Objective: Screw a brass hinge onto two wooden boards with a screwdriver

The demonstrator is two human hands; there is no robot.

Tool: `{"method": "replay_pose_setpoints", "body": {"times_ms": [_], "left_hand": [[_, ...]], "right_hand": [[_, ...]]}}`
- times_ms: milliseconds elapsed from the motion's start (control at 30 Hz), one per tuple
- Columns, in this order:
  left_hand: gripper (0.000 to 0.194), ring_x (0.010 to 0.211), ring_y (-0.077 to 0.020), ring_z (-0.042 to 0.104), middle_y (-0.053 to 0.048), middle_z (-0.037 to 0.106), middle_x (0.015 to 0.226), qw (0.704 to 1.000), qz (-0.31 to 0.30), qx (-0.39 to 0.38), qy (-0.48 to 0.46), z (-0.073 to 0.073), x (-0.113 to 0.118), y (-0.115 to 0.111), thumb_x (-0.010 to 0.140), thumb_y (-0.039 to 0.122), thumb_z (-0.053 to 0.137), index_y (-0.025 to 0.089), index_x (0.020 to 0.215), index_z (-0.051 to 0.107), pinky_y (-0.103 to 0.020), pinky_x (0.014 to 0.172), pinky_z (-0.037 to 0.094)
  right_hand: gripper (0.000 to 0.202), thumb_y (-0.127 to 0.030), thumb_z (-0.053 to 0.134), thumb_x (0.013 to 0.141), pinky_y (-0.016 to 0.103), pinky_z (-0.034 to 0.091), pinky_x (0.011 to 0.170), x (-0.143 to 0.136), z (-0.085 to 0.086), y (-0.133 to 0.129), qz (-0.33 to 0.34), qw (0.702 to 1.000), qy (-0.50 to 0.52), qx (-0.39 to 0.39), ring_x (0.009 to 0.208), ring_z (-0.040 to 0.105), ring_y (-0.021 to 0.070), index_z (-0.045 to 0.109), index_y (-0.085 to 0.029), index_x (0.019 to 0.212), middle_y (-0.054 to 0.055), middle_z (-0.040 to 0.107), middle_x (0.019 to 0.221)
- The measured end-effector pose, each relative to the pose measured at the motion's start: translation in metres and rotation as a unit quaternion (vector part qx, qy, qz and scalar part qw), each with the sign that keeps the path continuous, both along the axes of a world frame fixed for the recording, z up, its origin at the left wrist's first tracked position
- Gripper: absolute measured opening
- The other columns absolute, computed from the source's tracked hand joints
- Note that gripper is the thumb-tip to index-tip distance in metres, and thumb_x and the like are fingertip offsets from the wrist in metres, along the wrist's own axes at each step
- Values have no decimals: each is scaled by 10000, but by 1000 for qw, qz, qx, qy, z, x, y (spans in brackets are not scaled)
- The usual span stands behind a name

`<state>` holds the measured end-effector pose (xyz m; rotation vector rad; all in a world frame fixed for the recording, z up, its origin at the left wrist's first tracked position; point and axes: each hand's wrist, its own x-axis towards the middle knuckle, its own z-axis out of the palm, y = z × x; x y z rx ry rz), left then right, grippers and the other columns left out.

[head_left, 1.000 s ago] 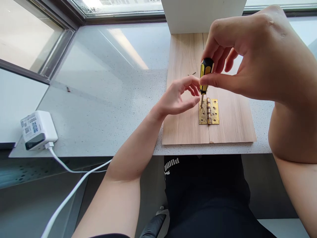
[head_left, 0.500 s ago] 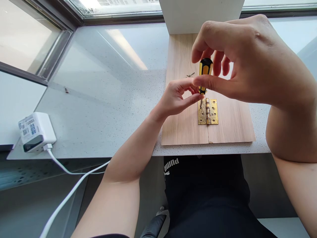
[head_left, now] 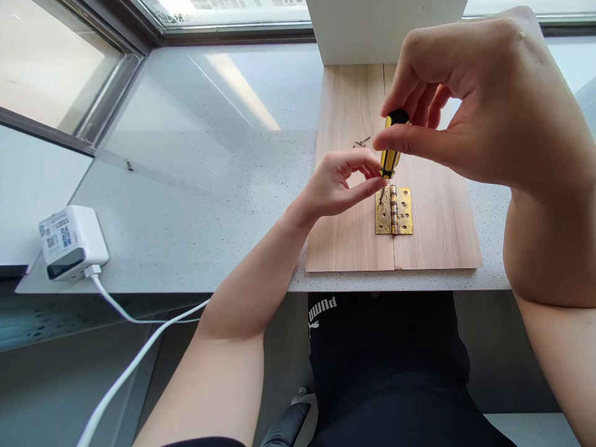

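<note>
A yellow-and-black screwdriver [head_left: 390, 162] stands slightly tilted over a brass hinge [head_left: 383, 217], its tip at the upper part of the left leaf. My right hand [head_left: 470, 105] is closed around the top of its handle, thumb in front. Lower down, my left hand [head_left: 347, 183] pinches the bottom of the handle between thumb and fingertips. The hinge lies opened flat across the seam of two light wooden boards [head_left: 349, 248]. Several small screws [head_left: 361, 143] lie on the left board, just beyond my left hand. Whether a screw sits under the tip is too small to tell.
The boards rest on a speckled white countertop [head_left: 223, 205] with its front edge close to my body. A white panel [head_left: 386, 31] rises behind them. On the left sits a white charger [head_left: 74, 242] with a cable [head_left: 125, 366] running past my left arm.
My right hand has turned and re-gripped the screwdriver handle, its fingers now closer around the top. The handle leans a little more to the right. My left hand keeps its pinch.
</note>
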<state>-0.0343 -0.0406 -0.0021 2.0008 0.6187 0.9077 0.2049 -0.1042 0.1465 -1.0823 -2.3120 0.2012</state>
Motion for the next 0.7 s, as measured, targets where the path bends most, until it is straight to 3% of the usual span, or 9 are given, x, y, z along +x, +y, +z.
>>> {"method": "replay_pose_setpoints", "body": {"times_ms": [100,167,233,333,433,567,700], "left_hand": [[370,1018,-257,849,-78,856,1052,1000,-9,1,-1,-1,0,1,1108,624,896,264,1073,824,-445,977,760],[366,1021,-258,854,-77,858,1054,1000,-15,7,-7,-2,1,1,1117,629,882,269,1079,829,-444,972,758],[369,1035,-263,855,-77,862,1057,1000,-18,12,-14,-1,2,1,1127,637,865,273,1081,835,-451,972,756],[386,1051,-268,859,-81,874,1071,1000,-21,14,-16,0,1,1,1141,652,846,269,1087,850,-458,981,756],[406,1018,-260,864,-80,888,1072,999,-18,19,-22,-2,-1,3,1135,669,860,264,1100,869,-441,959,762],[418,956,-246,873,-77,897,1035,996,-38,43,-64,-9,0,7,1129,676,881,258,1126,894,-397,888,767],[394,914,-237,879,-81,896,997,993,-58,53,-89,-13,5,10,1131,640,899,247,1112,910,-371,836,762]], "right_hand": [[339,-376,912,1072,432,638,992,-5,-3,2,-38,999,-10,7,843,732,208,629,-291,907,-31,765,935],[321,-477,857,1113,453,629,1024,-5,-5,3,-48,998,-30,17,835,700,215,658,-293,941,-15,756,939],[234,-507,753,1158,456,638,1037,-4,-5,4,-28,999,-39,16,865,718,220,754,-274,1140,12,786,1044],[338,-359,627,1159,385,663,988,1,-2,3,23,999,-31,-2,1001,795,199,756,-250,1452,19,819,1316],[251,-281,618,1158,323,663,931,4,1,1,36,999,-29,9,996,825,155,807,-334,1315,-69,853,1215],[85,-292,744,1183,366,690,977,-1,-1,2,-2,999,-45,28,969,832,183,819,-265,1154,-24,853,1113],[243,-449,860,1144,450,686,1038,-9,-4,4,-41,996,-61,43,971,808,250,750,-282,1005,10,805,1016]]}}
